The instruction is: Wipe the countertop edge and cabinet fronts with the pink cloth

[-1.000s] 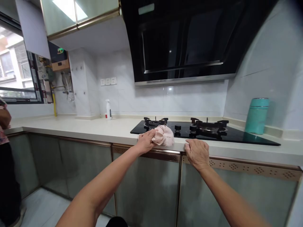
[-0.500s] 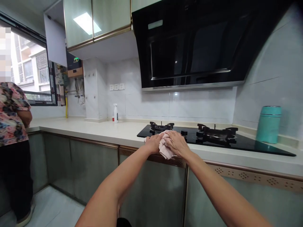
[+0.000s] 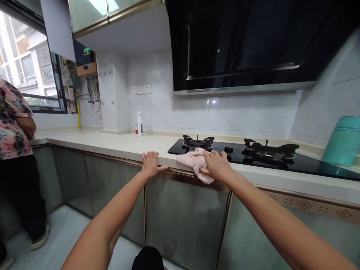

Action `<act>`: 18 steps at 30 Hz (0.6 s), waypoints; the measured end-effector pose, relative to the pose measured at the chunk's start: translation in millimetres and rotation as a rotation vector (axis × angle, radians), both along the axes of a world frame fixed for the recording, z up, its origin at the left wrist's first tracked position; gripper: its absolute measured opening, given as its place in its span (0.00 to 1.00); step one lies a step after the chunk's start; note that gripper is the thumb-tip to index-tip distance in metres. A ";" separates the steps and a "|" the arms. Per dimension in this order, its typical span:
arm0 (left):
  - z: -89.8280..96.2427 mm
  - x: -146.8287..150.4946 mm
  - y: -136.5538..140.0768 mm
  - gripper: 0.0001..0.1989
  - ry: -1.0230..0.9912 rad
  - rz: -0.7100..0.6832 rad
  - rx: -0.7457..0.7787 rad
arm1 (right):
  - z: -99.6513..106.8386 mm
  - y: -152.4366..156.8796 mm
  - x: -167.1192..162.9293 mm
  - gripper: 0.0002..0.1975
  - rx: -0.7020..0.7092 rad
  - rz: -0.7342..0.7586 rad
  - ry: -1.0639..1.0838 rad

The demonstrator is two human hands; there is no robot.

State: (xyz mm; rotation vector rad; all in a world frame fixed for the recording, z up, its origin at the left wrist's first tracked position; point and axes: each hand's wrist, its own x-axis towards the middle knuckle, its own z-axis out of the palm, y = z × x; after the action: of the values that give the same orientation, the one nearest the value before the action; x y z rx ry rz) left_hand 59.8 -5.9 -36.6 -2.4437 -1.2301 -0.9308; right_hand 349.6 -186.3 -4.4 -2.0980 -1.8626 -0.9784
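A pale pink cloth (image 3: 194, 161) lies crumpled over the counter's front edge, by the near left corner of the black gas stove (image 3: 225, 150). My right hand (image 3: 218, 165) grips the cloth's right side, thumb below and fingers on top. To the left, my left hand (image 3: 151, 164) rests on the edge of the countertop (image 3: 112, 144), fingers spread, apart from the cloth and holding nothing.
A white spray bottle (image 3: 140, 123) stands against the wall. At the right is a turquoise container (image 3: 341, 142). The black range hood (image 3: 239, 48) hangs over the stove. Another person (image 3: 17, 123) stands by the window at far left. Cabinets (image 3: 182, 217) line the counter's front.
My left hand has let go of the cloth and moved left to the counter edge. The cloth has spread out a little under my right hand. The view has tilted down slightly.
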 end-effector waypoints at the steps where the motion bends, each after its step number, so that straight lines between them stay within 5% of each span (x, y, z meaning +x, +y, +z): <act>1: -2.9 4.9 0.0 0.38 -0.024 0.013 0.013 | 2.0 5.0 -5.2 0.40 -0.010 0.006 -0.010; 6: -6.7 12.2 3.6 0.41 -0.027 -0.008 0.043 | 18.1 44.0 -56.5 0.52 -0.137 0.103 0.011; 12: -5.0 0.9 11.7 0.36 0.004 0.029 0.040 | 27.3 90.7 -135.9 0.42 -0.117 0.228 0.080; 18: 3.7 -5.7 20.8 0.32 0.093 0.048 0.108 | 19.8 92.1 -127.9 0.36 0.002 0.225 0.080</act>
State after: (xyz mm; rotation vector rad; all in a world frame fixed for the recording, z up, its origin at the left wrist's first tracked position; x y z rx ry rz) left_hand 54.1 14.9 -32.9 -2.3355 -1.1698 -0.8383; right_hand 221.7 -94.2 15.4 -1.8459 -2.0014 -0.8311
